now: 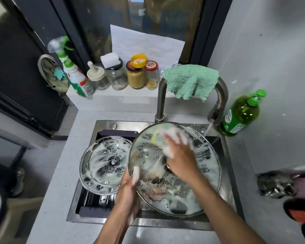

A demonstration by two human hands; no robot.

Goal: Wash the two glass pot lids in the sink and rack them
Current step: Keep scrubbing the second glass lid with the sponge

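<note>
The larger glass lid (204,166) is tilted up over the sink (225,205), smeared with foam. My left hand (129,187) grips its lower left rim, thumb on the glass. My right hand (180,155) presses a foamy yellow sponge (161,136) against the lid's upper face, fingers covered in suds. The smaller glass lid (104,164) lies flat and soapy on the dark rack (95,203) across the sink's left half, its knob fitting in the middle.
Water runs from the faucet (217,110) at the sink's right back corner; a green cloth (190,81) hangs over it. A green soap bottle (239,115) stands right of it. Jars (135,76) and a spray bottle (74,74) line the sill.
</note>
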